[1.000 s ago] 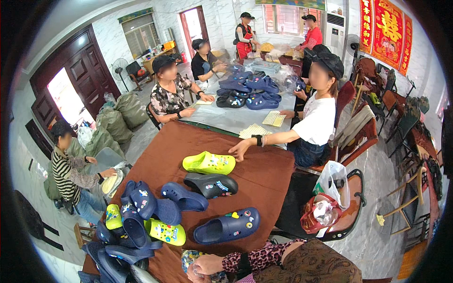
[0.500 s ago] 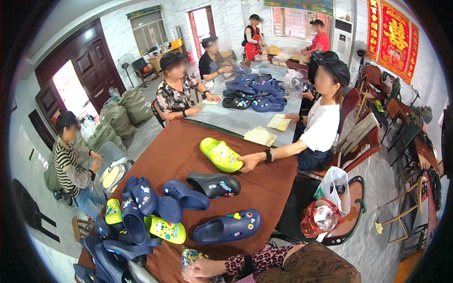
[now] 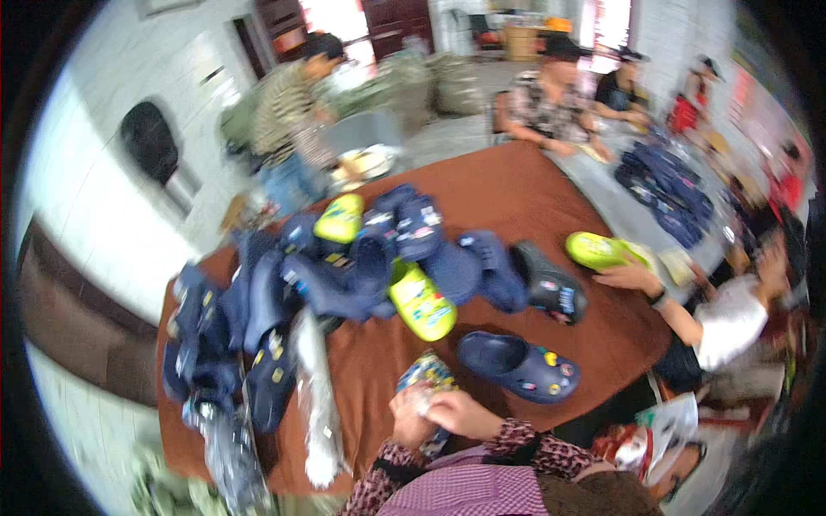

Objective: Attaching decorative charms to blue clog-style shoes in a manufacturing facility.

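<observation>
Left hand: the left hand (image 3: pixel 411 419) sits at the near edge of the table. Its fingers curl shut around a small see-through bag of bright little charms (image 3: pixel 428 373).
Right hand: the right hand (image 3: pixel 462 414) is just beside the left one and touches it. It is bent over the same bag, but the picture is too blurry to tell how tight it grips.
Bag: the bag pokes up out of both hands, pointing toward the middle of the table.
Nearest shoe: a dark blue foam clog with coloured charms on top (image 3: pixel 519 365) lies just to the right of the hands, on the brown cloth-covered table (image 3: pixel 516 185). Its long way runs left to right, with the open heel end toward the hands. The right hand is the closer one.
Other shoes: a lime green foam clog (image 3: pixel 421 301) lies past the hands, toward the middle. A black foam clog (image 3: pixel 548 282) is farther off to the right. A big pile of dark blue clogs (image 3: pixel 258 310) fills the left side.
Other people: a person in a white shirt at the right edge rests a hand (image 3: pixel 628 277) by another lime green clog (image 3: pixel 601 250). More people sit at the far edge.
</observation>
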The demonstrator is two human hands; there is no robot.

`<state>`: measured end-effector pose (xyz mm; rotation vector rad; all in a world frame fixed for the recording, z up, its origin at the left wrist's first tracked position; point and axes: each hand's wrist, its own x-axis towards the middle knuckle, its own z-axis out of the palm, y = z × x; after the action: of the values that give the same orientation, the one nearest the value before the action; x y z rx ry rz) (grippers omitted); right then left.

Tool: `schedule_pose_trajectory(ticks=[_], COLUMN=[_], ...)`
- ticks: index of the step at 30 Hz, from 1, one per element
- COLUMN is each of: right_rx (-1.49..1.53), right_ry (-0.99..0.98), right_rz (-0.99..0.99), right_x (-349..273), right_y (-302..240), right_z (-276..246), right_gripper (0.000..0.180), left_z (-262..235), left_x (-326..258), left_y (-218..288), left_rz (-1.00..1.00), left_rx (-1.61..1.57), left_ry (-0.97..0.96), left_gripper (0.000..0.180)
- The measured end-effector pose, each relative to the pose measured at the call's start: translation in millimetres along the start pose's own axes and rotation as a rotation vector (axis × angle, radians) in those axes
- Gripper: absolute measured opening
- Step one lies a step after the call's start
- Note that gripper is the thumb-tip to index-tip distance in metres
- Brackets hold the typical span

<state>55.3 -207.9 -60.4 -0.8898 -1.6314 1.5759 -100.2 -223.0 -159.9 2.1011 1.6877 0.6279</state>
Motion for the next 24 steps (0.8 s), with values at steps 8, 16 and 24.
schedule_pose_trajectory(ticks=[8, 16, 24], right_rx=[0.152, -0.155, -0.257], right_ry=[-0.190, -0.267, -0.311], right_rz=[0.318, 0.328, 0.369], right_x=[1.9, 11.6, 33.2], right_y=[-11.4, -36.5, 17.2], right_z=[3.9, -3.7, 7.2], right_gripper=[0.012, 0.012, 0.019], left_z=[-31.2, -81.5, -182.0], left_x=[-13.1, -30.8, -111.5], left_y=[12.8, 9.5, -63.7], left_rz=[-0.088, -0.087, -0.240], left_rx=[-0.029, 0.148, -0.287], left_ry=[0.016, 0.094, 0.603], left_gripper=[0.040, 0.049, 0.025])
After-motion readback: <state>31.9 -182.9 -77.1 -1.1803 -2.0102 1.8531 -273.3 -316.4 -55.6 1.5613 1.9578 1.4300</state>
